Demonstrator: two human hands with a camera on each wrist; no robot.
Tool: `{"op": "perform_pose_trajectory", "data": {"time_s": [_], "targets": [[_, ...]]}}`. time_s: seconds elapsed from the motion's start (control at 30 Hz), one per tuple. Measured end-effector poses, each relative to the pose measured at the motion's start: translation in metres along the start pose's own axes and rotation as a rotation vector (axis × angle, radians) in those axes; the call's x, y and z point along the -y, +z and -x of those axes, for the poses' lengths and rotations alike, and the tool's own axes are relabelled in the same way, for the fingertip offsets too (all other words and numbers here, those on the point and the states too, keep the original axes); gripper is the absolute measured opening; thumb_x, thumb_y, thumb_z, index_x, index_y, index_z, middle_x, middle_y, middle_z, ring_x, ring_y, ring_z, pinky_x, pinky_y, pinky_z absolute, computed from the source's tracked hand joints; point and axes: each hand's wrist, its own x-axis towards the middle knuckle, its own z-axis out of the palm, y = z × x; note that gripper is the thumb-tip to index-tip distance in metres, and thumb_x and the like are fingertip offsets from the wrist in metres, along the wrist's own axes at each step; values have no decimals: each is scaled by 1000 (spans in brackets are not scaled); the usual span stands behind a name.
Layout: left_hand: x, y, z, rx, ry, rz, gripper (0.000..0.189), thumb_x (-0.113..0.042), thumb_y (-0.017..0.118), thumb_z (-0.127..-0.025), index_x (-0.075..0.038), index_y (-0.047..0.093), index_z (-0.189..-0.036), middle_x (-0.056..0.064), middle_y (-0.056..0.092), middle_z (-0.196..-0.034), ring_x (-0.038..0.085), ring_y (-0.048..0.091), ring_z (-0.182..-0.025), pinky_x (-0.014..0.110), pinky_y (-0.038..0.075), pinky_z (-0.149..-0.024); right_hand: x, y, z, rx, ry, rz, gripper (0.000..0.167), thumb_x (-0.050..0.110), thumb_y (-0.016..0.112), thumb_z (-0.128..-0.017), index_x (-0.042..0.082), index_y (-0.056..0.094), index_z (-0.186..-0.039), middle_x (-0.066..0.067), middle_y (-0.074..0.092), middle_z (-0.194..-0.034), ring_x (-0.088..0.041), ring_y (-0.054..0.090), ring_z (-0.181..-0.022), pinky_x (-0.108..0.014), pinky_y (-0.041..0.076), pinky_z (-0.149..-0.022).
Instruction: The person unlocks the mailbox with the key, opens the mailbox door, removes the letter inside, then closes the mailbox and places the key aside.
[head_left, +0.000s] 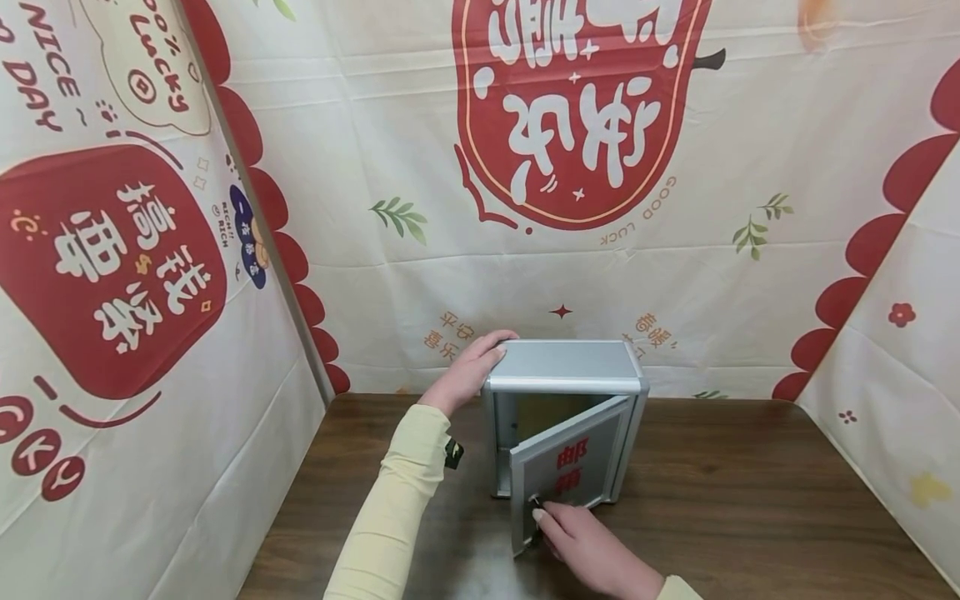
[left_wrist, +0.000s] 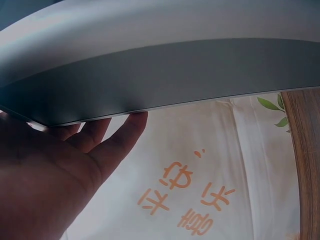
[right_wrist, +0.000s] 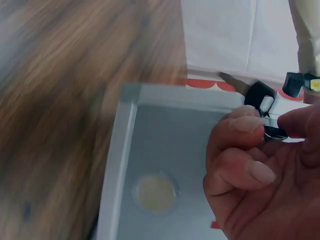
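A grey metal mailbox (head_left: 566, 364) stands upright on the table, its front door (head_left: 573, 458) with red characters swung partly open. My left hand (head_left: 468, 372) rests on the box's upper left corner; in the left wrist view its fingers (left_wrist: 120, 137) reach along the side panel's edge. At the lock near the door's free edge, my right hand (head_left: 588, 546) pinches a small key (right_wrist: 275, 133) between thumb and curled fingers. Beside that key, in the right wrist view, is another black-headed piece (right_wrist: 260, 97) with a tapered end, apparently a second key. A round, pale disc (right_wrist: 156, 193) shows on the door.
The dark wooden table (head_left: 720, 483) extends to both sides of the mailbox. Printed cloth (head_left: 600, 283) hangs close behind the box, with more cloth (head_left: 247, 467) along the left and right sides. A black wrist strap piece (head_left: 453, 453) sits at the left sleeve.
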Motion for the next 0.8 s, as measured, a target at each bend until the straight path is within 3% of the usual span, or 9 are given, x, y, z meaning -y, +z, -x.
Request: {"op": "perform_pose_trajectory", "data": {"time_s": [0.13, 0.33, 0.5, 0.57, 0.73, 0.8], "targets": [[-19, -3, 11, 6, 14, -26, 34, -18, 37, -104, -13, 49, -135, 12, 44, -137, 25, 42, -118, 45, 34, -98, -1, -4, 15, -34, -3, 206, 44, 43, 38, -102, 11, 67, -100, 9, 58, -82, -10, 55, -79, -36, 46, -68], [-22, -3, 13, -1, 26, -30, 35, -17, 37, -103, -10, 49, -135, 13, 45, -137, 26, 42, -119, 47, 33, -99, -15, -10, 29, -65, -182, 308, 27, 29, 41, -103, 22, 58, -83, 18, 47, -70, -1, 49, -68, -28, 42, -57], [1, -1, -1, 4, 10, -30, 37, -20, 38, -104, -12, 48, -138, 11, 42, -139, 26, 39, -121, 48, 32, -100, -29, -21, 45, -8, -264, 237, 23, 23, 42, -103, 25, 54, -84, 22, 37, -64, 3, 44, -58, -22, 38, -52], [11, 1, -7, -3, 12, -26, 37, -24, 38, -104, -14, 48, -138, 9, 42, -139, 26, 39, -122, 48, 31, -100, -36, -28, 52, 35, -264, 181, 22, 21, 41, -104, 24, 55, -87, 23, 40, -65, 4, 44, -56, -21, 38, -50], [15, 3, -7, -30, 22, -35, 36, -30, 39, -103, -22, 51, -136, 2, 44, -136, 21, 40, -119, 46, 32, -99, -59, -42, 70, 97, -282, 57, 21, 13, 40, -104, 22, 57, -95, 23, 44, -69, 5, 46, -58, -20, 41, -50], [15, 3, -6, -37, 26, -38, 35, -30, 39, -102, -24, 51, -135, 0, 45, -135, 20, 41, -117, 45, 33, -98, -70, -47, 78, 85, -305, 6, 24, 8, 40, -103, 23, 59, -97, 21, 50, -74, 5, 50, -63, -20, 42, -52]]}}
